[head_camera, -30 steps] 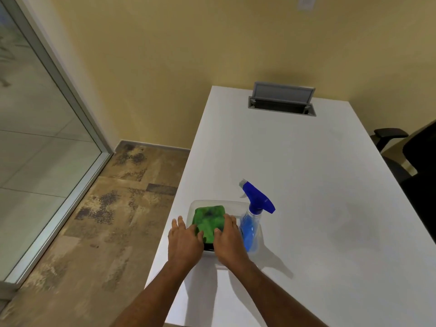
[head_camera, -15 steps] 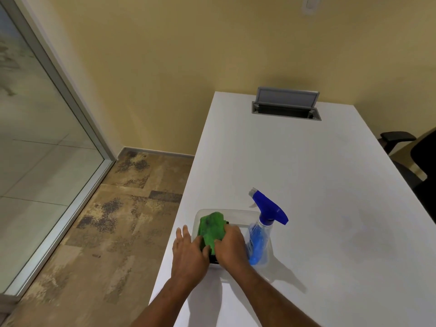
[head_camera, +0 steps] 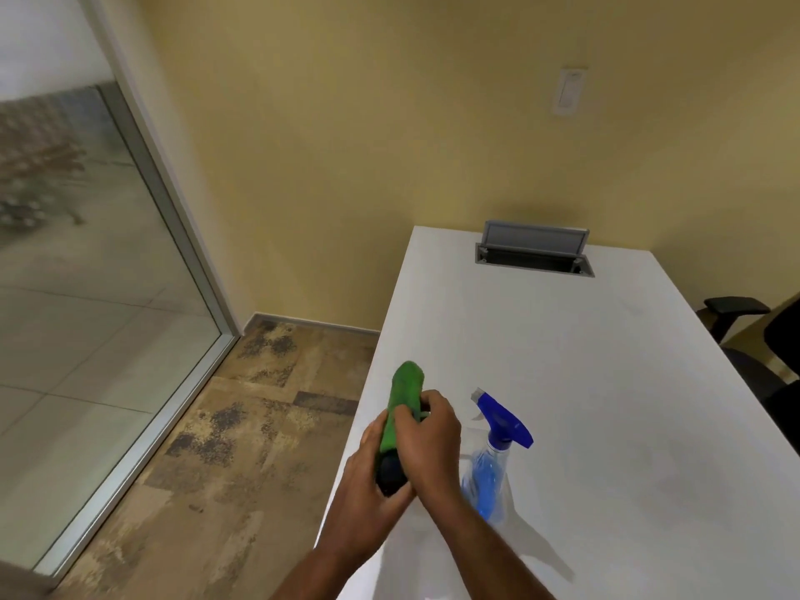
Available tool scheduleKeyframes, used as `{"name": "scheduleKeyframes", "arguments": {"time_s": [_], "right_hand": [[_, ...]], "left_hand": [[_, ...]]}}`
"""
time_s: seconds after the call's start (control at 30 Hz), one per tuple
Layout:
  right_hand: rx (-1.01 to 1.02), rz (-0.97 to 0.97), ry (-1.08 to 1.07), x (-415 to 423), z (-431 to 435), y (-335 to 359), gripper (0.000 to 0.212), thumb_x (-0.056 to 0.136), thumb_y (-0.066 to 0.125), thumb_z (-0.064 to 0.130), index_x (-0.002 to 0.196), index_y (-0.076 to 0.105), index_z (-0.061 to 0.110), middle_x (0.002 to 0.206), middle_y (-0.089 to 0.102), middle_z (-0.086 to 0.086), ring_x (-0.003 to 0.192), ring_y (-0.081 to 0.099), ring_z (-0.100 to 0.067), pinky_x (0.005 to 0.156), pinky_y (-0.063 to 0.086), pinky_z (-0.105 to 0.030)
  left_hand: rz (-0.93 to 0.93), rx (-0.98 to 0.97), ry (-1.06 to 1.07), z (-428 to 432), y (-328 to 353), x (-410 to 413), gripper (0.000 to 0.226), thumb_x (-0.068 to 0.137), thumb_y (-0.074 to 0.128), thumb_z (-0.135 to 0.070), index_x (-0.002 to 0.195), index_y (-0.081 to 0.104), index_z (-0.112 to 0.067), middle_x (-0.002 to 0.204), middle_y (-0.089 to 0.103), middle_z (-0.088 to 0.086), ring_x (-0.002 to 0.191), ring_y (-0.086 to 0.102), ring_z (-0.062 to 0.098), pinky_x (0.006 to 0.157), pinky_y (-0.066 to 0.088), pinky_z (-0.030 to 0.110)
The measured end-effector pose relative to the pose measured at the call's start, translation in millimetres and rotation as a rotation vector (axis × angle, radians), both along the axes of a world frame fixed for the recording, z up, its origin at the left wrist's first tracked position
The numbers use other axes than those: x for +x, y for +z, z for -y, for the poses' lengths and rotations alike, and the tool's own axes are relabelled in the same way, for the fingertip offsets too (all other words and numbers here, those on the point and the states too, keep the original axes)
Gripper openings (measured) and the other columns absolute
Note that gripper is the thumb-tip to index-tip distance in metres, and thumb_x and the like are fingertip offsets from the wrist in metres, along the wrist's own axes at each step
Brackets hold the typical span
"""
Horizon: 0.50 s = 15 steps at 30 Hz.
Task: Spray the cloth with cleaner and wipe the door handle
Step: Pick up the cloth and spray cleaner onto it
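A folded green cloth (head_camera: 404, 398) with a dark lower end is lifted on edge above the near left corner of the white table (head_camera: 606, 383). My left hand (head_camera: 368, 482) grips it from below and the left side. My right hand (head_camera: 430, 439) closes over its right side. Just to the right stands a clear spray bottle (head_camera: 489, 465) with blue liquid and a blue trigger head, its nozzle pointing left. A clear tray under the bottle is mostly hidden by my hands. No door handle is in view.
A glass wall with a metal frame (head_camera: 173, 236) runs along the left, with patterned floor (head_camera: 242, 448) between it and the table. A grey cable hatch (head_camera: 534, 249) stands open at the table's far end. A black office chair (head_camera: 762, 339) sits at the right edge.
Both hands have lifted the green cloth out of the tray and turned it upright on edge. The camera has tilted upward, showing more wall.
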State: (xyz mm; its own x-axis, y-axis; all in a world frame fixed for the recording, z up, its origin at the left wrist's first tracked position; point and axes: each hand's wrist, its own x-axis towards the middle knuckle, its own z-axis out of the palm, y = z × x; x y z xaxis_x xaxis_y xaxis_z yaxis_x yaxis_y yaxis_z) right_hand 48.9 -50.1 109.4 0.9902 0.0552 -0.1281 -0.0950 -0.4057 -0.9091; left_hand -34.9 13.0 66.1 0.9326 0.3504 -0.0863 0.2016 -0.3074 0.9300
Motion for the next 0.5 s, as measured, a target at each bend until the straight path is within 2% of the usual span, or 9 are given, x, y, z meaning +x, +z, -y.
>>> {"name": "scheduleKeyframes", "arguments": {"time_s": [0.03,0.1,0.17,0.2,0.27,0.33,0.4,0.5], "right_hand": [[0.045,0.004,0.003,-2.0,-2.2,11.6,0.015,0.091,0.065,0.025,0.083,0.053,0.028,0.087,0.065,0.001,0.076,0.065,-0.013,0.062,0.047,-0.017],[0.138,0.023,0.023,-4.4,-4.8,36.8,0.015,0.089,0.066,0.022,0.082,0.054,0.028,0.085,0.066,0.001,0.077,0.067,-0.015,0.062,0.05,-0.018],[0.245,0.039,0.084,-6.5,-5.5,62.3,0.009,0.088,0.069,0.022,0.087,0.06,0.024,0.087,0.069,0.003,0.08,0.068,-0.013,0.065,0.053,-0.018],[0.295,0.052,0.131,-8.4,-5.4,74.8,0.008,0.088,0.071,0.025,0.092,0.064,0.023,0.09,0.071,0.005,0.084,0.069,-0.012,0.07,0.055,-0.02],[0.346,0.066,0.198,-13.0,-3.2,94.8,0.017,0.089,0.072,0.034,0.103,0.067,0.026,0.1,0.073,0.01,0.094,0.069,-0.008,0.081,0.057,-0.023],[0.342,0.094,0.137,-20.6,3.6,105.6,0.021,0.092,0.069,0.037,0.111,0.065,0.028,0.107,0.07,0.013,0.1,0.066,-0.004,0.083,0.054,-0.024],[0.34,0.106,-0.045,-29.4,12.8,104.8,0.026,0.093,0.069,0.031,0.118,0.062,0.025,0.115,0.067,0.007,0.108,0.063,-0.011,0.085,0.05,-0.027],[0.394,-0.081,-0.219,-42.6,24.7,92.2,0.051,0.09,0.072,0.028,0.135,0.051,0.018,0.132,0.059,-0.005,0.122,0.056,-0.024,0.091,0.042,-0.033]], "left_hand": [[0.016,0.002,0.015,-3.1,9.4,0.7,0.097,0.079,0.08,-0.045,0.158,0.023,-0.048,0.147,0.055,-0.014,0.119,0.068,0.017,0.096,0.062,0.042],[0.057,0.003,0.061,-9.6,28.8,3.9,0.095,0.08,0.081,-0.022,0.156,0.03,-0.047,0.131,0.067,-0.01,0.104,0.072,0.013,0.086,0.065,0.037],[0.101,-0.047,0.155,-16.2,53.5,5.7,0.082,0.082,0.07,0.002,0.148,0.048,-0.042,0.104,0.077,-0.008,0.086,0.074,0.011,0.073,0.063,0.028],[0.122,-0.093,0.22,-20.4,67.0,6.9,0.069,0.085,0.063,0.009,0.138,0.06,-0.034,0.093,0.079,-0.007,0.081,0.075,0.014,0.068,0.062,0.027],[0.179,-0.227,0.334,-28.8,95.0,9.2,0.035,0.095,0.06,0.005,0.119,0.072,-0.018,0.09,0.081,-0.003,0.086,0.077,0.018,0.069,0.061,0.025],[0.216,-0.386,0.396,-36.1,121.1,8.2,0.015,0.099,0.067,-0.017,0.111,0.073,-0.021,0.097,0.082,-0.003,0.094,0.077,0.015,0.078,0.061,0.027],[0.22,-0.528,0.432,-43.5,137.6,4.4,0.022,0.095,0.071,-0.032,0.116,0.072,-0.025,0.106,0.082,-0.005,0.102,0.076,0.015,0.09,0.059,0.035],[0.236,-0.692,0.443,-52.8,152.3,-5.1,0.038,0.094,0.071,-0.037,0.127,0.07,-0.019,0.117,0.08,0.004,0.112,0.074,0.025,0.102,0.055,0.043]]}}
